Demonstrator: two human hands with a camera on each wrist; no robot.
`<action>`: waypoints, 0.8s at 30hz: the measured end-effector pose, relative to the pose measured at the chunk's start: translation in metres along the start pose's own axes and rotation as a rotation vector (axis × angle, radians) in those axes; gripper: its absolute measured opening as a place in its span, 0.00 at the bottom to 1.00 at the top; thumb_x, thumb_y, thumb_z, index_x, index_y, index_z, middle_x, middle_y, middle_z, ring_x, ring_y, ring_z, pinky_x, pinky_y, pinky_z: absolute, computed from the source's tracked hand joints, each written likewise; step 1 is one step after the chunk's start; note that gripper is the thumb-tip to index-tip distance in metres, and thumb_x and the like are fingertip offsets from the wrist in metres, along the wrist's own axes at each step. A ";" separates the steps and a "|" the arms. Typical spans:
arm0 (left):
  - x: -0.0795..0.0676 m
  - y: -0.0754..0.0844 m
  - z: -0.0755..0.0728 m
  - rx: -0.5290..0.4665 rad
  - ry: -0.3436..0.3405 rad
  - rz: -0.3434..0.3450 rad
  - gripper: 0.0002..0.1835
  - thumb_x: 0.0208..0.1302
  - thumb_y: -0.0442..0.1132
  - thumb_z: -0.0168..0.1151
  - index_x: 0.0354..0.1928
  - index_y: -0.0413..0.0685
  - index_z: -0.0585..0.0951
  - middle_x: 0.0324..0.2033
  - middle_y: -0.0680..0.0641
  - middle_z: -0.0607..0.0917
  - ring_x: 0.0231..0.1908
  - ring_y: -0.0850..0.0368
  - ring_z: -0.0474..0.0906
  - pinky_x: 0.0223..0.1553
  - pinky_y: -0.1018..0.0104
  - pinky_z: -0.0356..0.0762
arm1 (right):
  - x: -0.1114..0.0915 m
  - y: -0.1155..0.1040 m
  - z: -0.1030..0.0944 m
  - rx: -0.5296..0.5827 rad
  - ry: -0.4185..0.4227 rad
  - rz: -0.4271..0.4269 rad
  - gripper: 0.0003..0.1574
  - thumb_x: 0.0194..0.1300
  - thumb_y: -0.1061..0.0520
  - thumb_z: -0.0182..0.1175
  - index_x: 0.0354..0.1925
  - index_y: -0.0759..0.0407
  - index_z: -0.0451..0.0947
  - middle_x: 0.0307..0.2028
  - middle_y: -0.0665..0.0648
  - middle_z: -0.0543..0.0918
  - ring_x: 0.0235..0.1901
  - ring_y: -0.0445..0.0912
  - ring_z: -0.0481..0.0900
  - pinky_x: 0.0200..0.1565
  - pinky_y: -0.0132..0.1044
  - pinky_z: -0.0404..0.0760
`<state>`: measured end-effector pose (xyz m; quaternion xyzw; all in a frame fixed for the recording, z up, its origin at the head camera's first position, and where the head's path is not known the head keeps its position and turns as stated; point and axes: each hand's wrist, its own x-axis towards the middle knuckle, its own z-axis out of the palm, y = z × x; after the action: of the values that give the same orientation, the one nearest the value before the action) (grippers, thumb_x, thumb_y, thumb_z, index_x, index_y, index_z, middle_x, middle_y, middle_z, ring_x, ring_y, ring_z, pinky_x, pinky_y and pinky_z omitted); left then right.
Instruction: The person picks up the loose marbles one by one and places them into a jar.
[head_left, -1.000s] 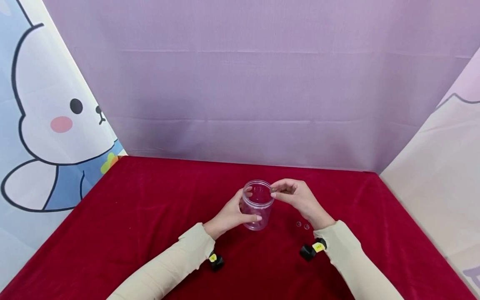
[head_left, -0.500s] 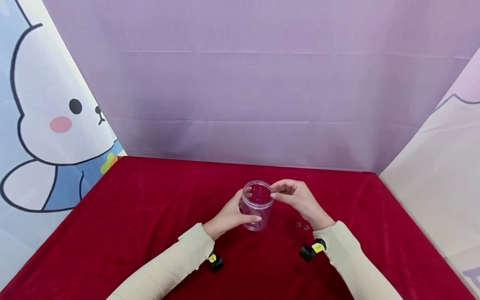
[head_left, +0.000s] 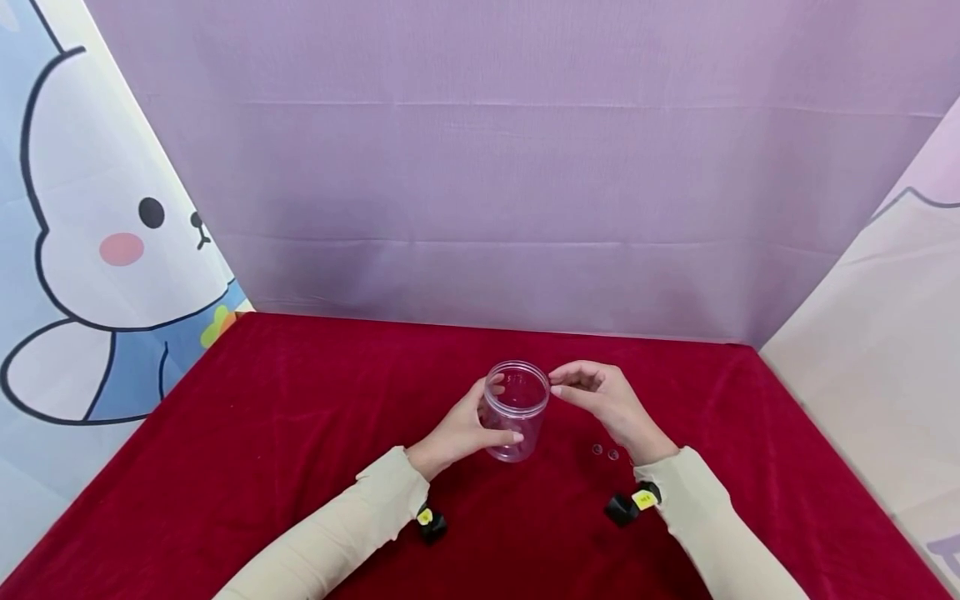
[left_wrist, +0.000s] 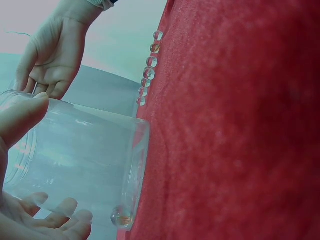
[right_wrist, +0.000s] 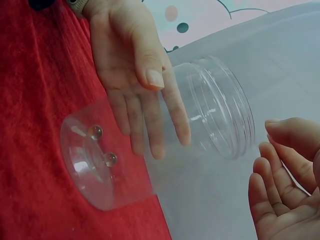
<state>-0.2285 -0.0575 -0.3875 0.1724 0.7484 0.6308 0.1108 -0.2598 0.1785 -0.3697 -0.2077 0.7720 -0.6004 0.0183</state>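
My left hand grips a clear plastic jar round its side, thumb in front and fingers behind. The jar has no lid on and leans slightly, its mouth facing up. Two glass marbles show at its bottom in the right wrist view; the left wrist view shows one marble there. Just right of the rim is my right hand, thumb and fingers loosely bent, with nothing seen between them. Beyond the jar, several marbles lie in a row on the cloth; the head view shows only two marbles, beside the right wrist.
Red velvet cloth covers the table. A lilac curtain hangs along the back edge. Printed panels stand at both sides, the left panel with a cartoon animal. A small black camera is strapped to each wrist.
A second ago a marble showed between my right fingertips at the rim. It is gone from them, and the right hand has drawn slightly right. My left hand and the jar stay put.
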 end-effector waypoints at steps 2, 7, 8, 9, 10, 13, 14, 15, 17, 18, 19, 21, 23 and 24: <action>0.000 0.000 0.000 0.006 0.002 0.002 0.45 0.52 0.33 0.70 0.70 0.41 0.55 0.63 0.39 0.66 0.62 0.42 0.63 0.61 0.45 0.64 | -0.002 0.001 -0.003 -0.014 0.016 0.013 0.19 0.60 0.60 0.64 0.47 0.71 0.77 0.40 0.56 0.84 0.38 0.46 0.79 0.43 0.34 0.79; 0.001 -0.003 -0.001 0.013 0.005 0.011 0.45 0.52 0.33 0.70 0.69 0.41 0.56 0.62 0.40 0.67 0.60 0.44 0.64 0.59 0.47 0.65 | -0.009 0.006 -0.012 -0.045 0.046 0.041 0.19 0.60 0.59 0.64 0.47 0.70 0.77 0.38 0.51 0.84 0.37 0.46 0.78 0.40 0.34 0.78; 0.003 -0.007 -0.001 0.011 0.006 0.012 0.45 0.52 0.33 0.70 0.69 0.41 0.56 0.62 0.40 0.67 0.60 0.44 0.64 0.59 0.47 0.66 | -0.010 0.006 -0.014 -0.049 0.051 0.047 0.19 0.60 0.59 0.64 0.47 0.69 0.77 0.38 0.49 0.84 0.37 0.45 0.78 0.39 0.33 0.78; 0.005 -0.011 -0.001 0.010 0.006 0.011 0.46 0.51 0.34 0.71 0.70 0.42 0.56 0.62 0.40 0.67 0.60 0.45 0.64 0.59 0.47 0.66 | -0.012 0.008 -0.015 -0.052 0.056 0.053 0.18 0.60 0.59 0.64 0.46 0.69 0.78 0.37 0.49 0.84 0.36 0.45 0.78 0.38 0.33 0.78; 0.007 -0.015 -0.001 0.010 0.008 0.011 0.46 0.51 0.34 0.71 0.70 0.43 0.56 0.62 0.41 0.66 0.60 0.45 0.64 0.59 0.47 0.66 | -0.013 0.009 -0.017 -0.056 0.060 0.061 0.17 0.61 0.58 0.64 0.46 0.67 0.78 0.37 0.48 0.84 0.36 0.46 0.78 0.37 0.33 0.78; 0.013 -0.028 -0.001 0.013 0.012 0.019 0.47 0.50 0.35 0.72 0.70 0.45 0.55 0.63 0.41 0.66 0.60 0.45 0.64 0.58 0.48 0.67 | -0.018 0.012 -0.022 -0.063 0.072 0.082 0.17 0.61 0.58 0.64 0.46 0.67 0.78 0.37 0.49 0.84 0.36 0.46 0.78 0.36 0.34 0.77; 0.015 -0.032 -0.001 0.011 0.012 0.018 0.47 0.50 0.35 0.72 0.70 0.47 0.55 0.63 0.41 0.65 0.60 0.46 0.64 0.58 0.48 0.68 | -0.020 0.014 -0.024 -0.066 0.073 0.087 0.18 0.61 0.58 0.64 0.46 0.68 0.78 0.37 0.50 0.84 0.36 0.46 0.78 0.36 0.34 0.77; 0.016 -0.034 -0.001 0.012 0.013 0.019 0.47 0.50 0.36 0.72 0.70 0.48 0.55 0.63 0.41 0.65 0.60 0.46 0.64 0.58 0.49 0.68 | -0.021 0.015 -0.025 -0.072 0.074 0.091 0.17 0.61 0.58 0.64 0.46 0.67 0.78 0.37 0.50 0.84 0.36 0.46 0.78 0.36 0.35 0.77; 0.016 -0.036 -0.001 0.015 0.012 0.019 0.47 0.51 0.38 0.72 0.70 0.49 0.56 0.63 0.40 0.65 0.59 0.47 0.65 0.56 0.50 0.70 | -0.024 0.017 -0.027 -0.073 0.072 0.094 0.18 0.61 0.57 0.64 0.46 0.68 0.78 0.38 0.52 0.84 0.35 0.45 0.78 0.36 0.36 0.78; 0.016 -0.036 -0.001 0.016 0.011 0.017 0.47 0.51 0.38 0.72 0.70 0.50 0.56 0.63 0.40 0.65 0.59 0.47 0.65 0.56 0.51 0.71 | -0.025 0.018 -0.029 -0.077 0.070 0.095 0.18 0.61 0.57 0.64 0.46 0.68 0.78 0.38 0.52 0.84 0.35 0.45 0.78 0.36 0.36 0.78; 0.016 -0.036 -0.002 0.017 0.011 0.016 0.47 0.51 0.39 0.73 0.70 0.50 0.56 0.63 0.40 0.65 0.59 0.47 0.65 0.55 0.51 0.72 | -0.026 0.018 -0.030 -0.083 0.067 0.097 0.18 0.61 0.57 0.64 0.46 0.67 0.78 0.38 0.52 0.84 0.35 0.45 0.78 0.36 0.36 0.78; 0.016 -0.036 -0.002 0.019 0.007 0.013 0.47 0.51 0.40 0.73 0.70 0.51 0.55 0.64 0.40 0.65 0.59 0.47 0.65 0.54 0.52 0.73 | -0.028 0.020 -0.032 -0.098 0.063 0.099 0.17 0.61 0.56 0.64 0.46 0.66 0.79 0.38 0.50 0.84 0.36 0.47 0.79 0.37 0.37 0.79; 0.017 -0.035 -0.002 0.020 0.004 0.013 0.48 0.50 0.40 0.73 0.70 0.51 0.55 0.64 0.40 0.64 0.60 0.46 0.65 0.54 0.52 0.74 | -0.030 0.021 -0.035 -0.110 0.066 0.104 0.17 0.61 0.56 0.64 0.46 0.64 0.79 0.37 0.48 0.84 0.37 0.50 0.79 0.38 0.37 0.79; 0.017 -0.035 -0.002 0.020 0.003 0.015 0.48 0.50 0.40 0.73 0.70 0.51 0.55 0.64 0.40 0.64 0.60 0.46 0.65 0.54 0.52 0.73 | -0.032 0.022 -0.037 -0.118 0.067 0.107 0.17 0.61 0.56 0.64 0.46 0.64 0.79 0.38 0.49 0.84 0.37 0.51 0.79 0.38 0.37 0.79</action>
<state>-0.2488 -0.0574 -0.4208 0.1781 0.7534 0.6245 0.1032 -0.2477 0.2273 -0.3873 -0.1465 0.8163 -0.5587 0.0122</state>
